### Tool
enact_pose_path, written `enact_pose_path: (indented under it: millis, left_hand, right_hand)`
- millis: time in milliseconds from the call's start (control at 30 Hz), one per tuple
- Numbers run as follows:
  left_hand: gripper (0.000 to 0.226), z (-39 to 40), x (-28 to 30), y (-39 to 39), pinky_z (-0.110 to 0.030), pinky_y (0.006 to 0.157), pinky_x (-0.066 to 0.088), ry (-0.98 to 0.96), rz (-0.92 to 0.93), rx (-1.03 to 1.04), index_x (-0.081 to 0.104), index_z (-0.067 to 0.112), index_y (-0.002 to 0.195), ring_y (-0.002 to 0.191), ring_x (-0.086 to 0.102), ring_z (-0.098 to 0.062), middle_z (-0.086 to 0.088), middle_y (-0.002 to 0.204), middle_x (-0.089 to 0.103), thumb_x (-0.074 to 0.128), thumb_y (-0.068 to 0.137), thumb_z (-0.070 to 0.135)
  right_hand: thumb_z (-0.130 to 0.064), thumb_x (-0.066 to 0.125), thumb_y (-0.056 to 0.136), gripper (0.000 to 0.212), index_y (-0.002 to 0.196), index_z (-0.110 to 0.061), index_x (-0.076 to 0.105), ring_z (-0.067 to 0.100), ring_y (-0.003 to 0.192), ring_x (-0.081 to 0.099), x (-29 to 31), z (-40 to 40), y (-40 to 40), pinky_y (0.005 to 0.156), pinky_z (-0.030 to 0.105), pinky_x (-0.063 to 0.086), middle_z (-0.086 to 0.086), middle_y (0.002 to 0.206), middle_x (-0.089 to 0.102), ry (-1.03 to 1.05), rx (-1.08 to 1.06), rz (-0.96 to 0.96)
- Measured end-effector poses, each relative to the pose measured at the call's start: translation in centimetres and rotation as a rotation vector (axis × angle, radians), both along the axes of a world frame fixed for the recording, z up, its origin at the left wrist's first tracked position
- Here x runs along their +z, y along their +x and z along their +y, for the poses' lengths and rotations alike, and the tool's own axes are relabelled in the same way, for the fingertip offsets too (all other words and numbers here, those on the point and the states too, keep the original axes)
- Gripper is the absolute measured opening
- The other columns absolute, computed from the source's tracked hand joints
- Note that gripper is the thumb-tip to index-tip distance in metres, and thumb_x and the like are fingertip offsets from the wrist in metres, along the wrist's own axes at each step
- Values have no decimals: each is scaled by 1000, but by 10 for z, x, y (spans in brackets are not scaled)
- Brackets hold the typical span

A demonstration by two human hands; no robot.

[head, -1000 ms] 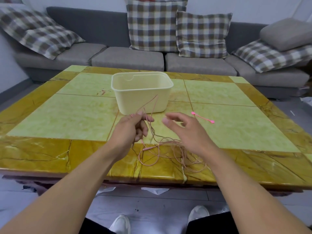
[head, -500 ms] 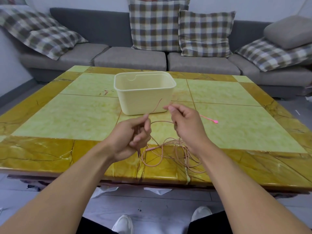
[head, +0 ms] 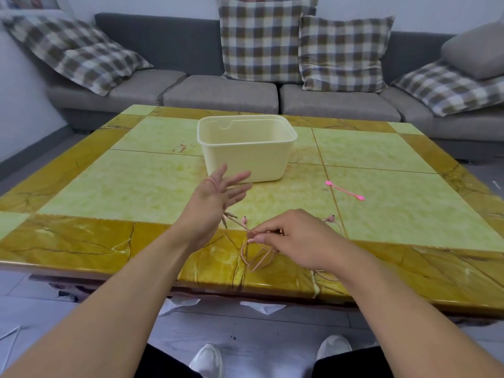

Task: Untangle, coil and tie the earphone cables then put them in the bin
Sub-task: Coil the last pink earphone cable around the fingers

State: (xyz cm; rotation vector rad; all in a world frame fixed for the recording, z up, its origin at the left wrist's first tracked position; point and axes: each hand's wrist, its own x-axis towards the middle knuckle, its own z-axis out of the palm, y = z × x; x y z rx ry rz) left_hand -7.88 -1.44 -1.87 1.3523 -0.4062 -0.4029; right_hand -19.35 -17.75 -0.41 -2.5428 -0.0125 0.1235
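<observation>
Pink earphone cable (head: 257, 257) pinched by right hand (head: 297, 238)

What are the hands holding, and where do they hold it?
The right hand pinches the pink earphone cable at the top of its loops, just below an earbud. The left hand is open, holding nothing.

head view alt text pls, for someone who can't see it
A person's right hand pinches a tangled pink earphone cable at the near edge of a yellow-green table, while the left hand hovers open above it. A cream bin stands behind, a pink tie to its right.
</observation>
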Motion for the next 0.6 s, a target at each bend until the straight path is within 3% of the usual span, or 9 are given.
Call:
enact_pose_path:
  millis: [100, 200, 267, 333, 400, 500, 600]
  left_hand:
    - [77, -3, -5, -9, -24, 89, 55, 232, -111, -166, 11, 15, 161, 108, 71, -19, -2, 121, 72, 26, 95, -23]
    - [73, -9, -2, -18, -18, 62, 52, 327, -31, -216, 18, 11, 159, 76, 74, -17, 2, 99, 76, 29, 94, -18]
    - [59, -11, 3, -23, -22, 47, 43, 411, -40, -241, 37, 11, 153, 52, 62, -17, 0, 79, 74, 32, 97, -6]
    - [38, -12, 7, -27, -24, 44, 32, 412, -20, -311, 59, 13, 132, 43, 47, -17, -8, 71, 70, 34, 103, 11]
    - [34, -18, 8, -31, -27, 44, 34, 281, 69, -245, 63, 11, 124, 46, 52, -19, -13, 73, 69, 34, 107, 15]
    - [32, -24, 6, -21, -26, 53, 57, -97, 374, 70, 48, -1, 133, 61, 72, -20, -9, 75, 76, 30, 108, 6]
    - [30, -13, 3, 5, -13, 44, 48, -399, 695, 191, 51, -4, 130, 48, 64, -8, -5, 67, 71, 34, 108, 6]
  right_hand:
    - [-50, 65, 94, 15, 95, -43, 78, 1, 60, 56, 8, -8, -4, 62, 29, 41, -25, 67, 66, 22, -41, -112]
    - [-46, 69, 92, 15, 85, -36, 77, -1, 64, 57, 12, -10, -7, 64, 30, 41, -25, 71, 67, 91, -47, -204]
    - [-42, 70, 92, 14, 83, -33, 76, 3, 68, 60, 13, -10, -7, 66, 37, 47, -21, 76, 69, 163, -57, -285]
    - [-38, 70, 93, 13, 83, -31, 75, 9, 66, 60, 14, -9, -7, 67, 41, 51, -15, 75, 70, 215, -63, -366]
    - [-31, 71, 94, 12, 84, -26, 76, 9, 59, 55, 18, -9, -8, 60, 33, 48, -12, 69, 68, 290, -45, -395]
    - [-29, 74, 92, 12, 84, -23, 80, 14, 60, 57, 27, -14, -16, 59, 26, 43, -13, 68, 71, 296, 42, -259]
    - [-37, 73, 91, 13, 85, -30, 81, 14, 69, 64, 20, -15, -19, 69, 32, 51, -12, 76, 74, 124, 110, -9]
